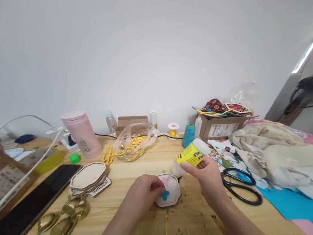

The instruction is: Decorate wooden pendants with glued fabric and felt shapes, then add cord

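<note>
My right hand (206,174) grips a translucent glue bottle (190,156) with a yellow label. The bottle tilts with its lower end down and left, close above a small white scalloped plaque (175,195). On the plaque lie a blue flower-shaped piece (165,195) and a pale pink piece (165,180). My left hand (143,192) is closed at the plaque's left side, its fingertips over the surface beside the blue piece. What those fingers pinch, if anything, is hidden. A yellow cord (166,225) trails from the plaque's lower edge.
Black-handled scissors (242,188) lie at right by blue sheets (289,204). Stacked plaques (88,175), brass bells (63,226) and a phone (35,198) are at left. Behind stand a pink tumbler (81,134), a teal thread spool (189,135) and a filled cardboard box (219,129).
</note>
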`<state>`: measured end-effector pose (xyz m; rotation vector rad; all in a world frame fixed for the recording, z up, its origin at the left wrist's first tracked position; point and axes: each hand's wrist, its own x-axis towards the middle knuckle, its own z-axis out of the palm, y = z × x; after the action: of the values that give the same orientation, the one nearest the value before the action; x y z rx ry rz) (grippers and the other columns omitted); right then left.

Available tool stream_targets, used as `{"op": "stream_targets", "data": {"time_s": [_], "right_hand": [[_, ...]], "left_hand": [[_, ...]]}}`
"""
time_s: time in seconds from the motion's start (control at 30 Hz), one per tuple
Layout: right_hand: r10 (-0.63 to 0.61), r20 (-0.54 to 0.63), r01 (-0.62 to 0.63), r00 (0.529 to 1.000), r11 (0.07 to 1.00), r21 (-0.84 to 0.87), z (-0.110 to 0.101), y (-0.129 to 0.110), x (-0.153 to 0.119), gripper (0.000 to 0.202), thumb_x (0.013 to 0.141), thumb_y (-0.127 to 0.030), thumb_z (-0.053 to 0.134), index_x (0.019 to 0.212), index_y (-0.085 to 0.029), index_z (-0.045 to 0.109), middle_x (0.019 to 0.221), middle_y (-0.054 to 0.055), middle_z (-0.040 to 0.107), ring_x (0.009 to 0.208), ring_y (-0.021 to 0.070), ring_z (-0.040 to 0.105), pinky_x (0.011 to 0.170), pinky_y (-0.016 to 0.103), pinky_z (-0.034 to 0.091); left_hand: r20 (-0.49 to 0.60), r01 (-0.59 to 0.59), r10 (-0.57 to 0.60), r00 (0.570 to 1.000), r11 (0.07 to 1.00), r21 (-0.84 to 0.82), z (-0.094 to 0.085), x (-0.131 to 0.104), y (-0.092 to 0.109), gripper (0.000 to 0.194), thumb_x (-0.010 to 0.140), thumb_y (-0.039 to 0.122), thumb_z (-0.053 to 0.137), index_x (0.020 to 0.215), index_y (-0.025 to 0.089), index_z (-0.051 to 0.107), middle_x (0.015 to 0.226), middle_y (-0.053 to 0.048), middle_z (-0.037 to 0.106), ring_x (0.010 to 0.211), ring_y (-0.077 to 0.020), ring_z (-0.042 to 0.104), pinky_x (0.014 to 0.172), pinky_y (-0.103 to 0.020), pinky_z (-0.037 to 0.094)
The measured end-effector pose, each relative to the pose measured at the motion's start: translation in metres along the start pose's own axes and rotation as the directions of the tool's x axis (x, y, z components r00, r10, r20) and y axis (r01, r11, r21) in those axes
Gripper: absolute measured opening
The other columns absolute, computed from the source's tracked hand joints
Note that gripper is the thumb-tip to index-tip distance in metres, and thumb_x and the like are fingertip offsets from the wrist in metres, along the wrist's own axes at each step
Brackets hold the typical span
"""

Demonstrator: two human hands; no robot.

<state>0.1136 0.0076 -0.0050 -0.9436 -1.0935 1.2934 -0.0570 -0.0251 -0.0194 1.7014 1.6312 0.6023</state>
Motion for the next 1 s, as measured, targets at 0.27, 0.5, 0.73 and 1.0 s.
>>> {"op": "stream_targets", "data": {"time_s": [0.27,0.5,0.73,1.0], "right_hand": [[-0.006,0.025,0.005,1.000,1.000,0.028,-0.001,-0.002,-0.002,0.026,0.049,-0.026,0.077,0.069,-0.016,0.065,0.074,0.004,0.071,0.070,0.0195,0.064,0.063,0.028,0.051],[0.011,0.023,-0.013,1.000,0.997,0.076,0.000,-0.003,-0.003,0.024,0.049,-0.024,0.077,0.068,-0.017,0.065,0.072,0.001,0.071,0.068,0.0170,0.064,0.063,0.025,0.050],[0.021,0.024,-0.023,0.999,0.996,0.085,0.000,-0.005,-0.004,0.025,0.049,-0.023,0.077,0.070,-0.016,0.065,0.075,0.002,0.071,0.071,0.0177,0.065,0.063,0.025,0.051],[0.023,0.027,-0.025,0.999,0.996,0.084,0.001,-0.006,-0.003,0.025,0.049,-0.024,0.077,0.070,-0.017,0.065,0.075,0.002,0.071,0.071,0.0185,0.065,0.064,0.026,0.051]], "left_hand": [[-0.053,0.030,-0.025,0.998,0.995,0.094,0.007,0.005,0.001,0.018,0.064,0.027,0.052,0.066,0.017,0.066,0.067,-0.004,0.067,0.063,-0.0190,0.058,0.056,-0.026,0.038],[-0.085,0.058,-0.046,0.995,0.988,0.142,0.008,0.005,0.001,0.018,0.066,0.027,0.049,0.063,0.019,0.065,0.067,-0.003,0.067,0.064,-0.0184,0.058,0.055,-0.025,0.036],[-0.139,0.101,-0.077,0.987,0.979,0.176,0.012,0.001,0.004,0.017,0.065,0.024,0.048,0.062,0.019,0.064,0.064,-0.003,0.066,0.062,-0.0175,0.058,0.054,-0.025,0.035],[-0.183,0.116,-0.075,0.980,0.967,0.227,0.015,0.001,0.007,0.015,0.066,0.022,0.049,0.059,0.019,0.061,0.061,-0.002,0.065,0.060,-0.0175,0.057,0.053,-0.026,0.033]]}}
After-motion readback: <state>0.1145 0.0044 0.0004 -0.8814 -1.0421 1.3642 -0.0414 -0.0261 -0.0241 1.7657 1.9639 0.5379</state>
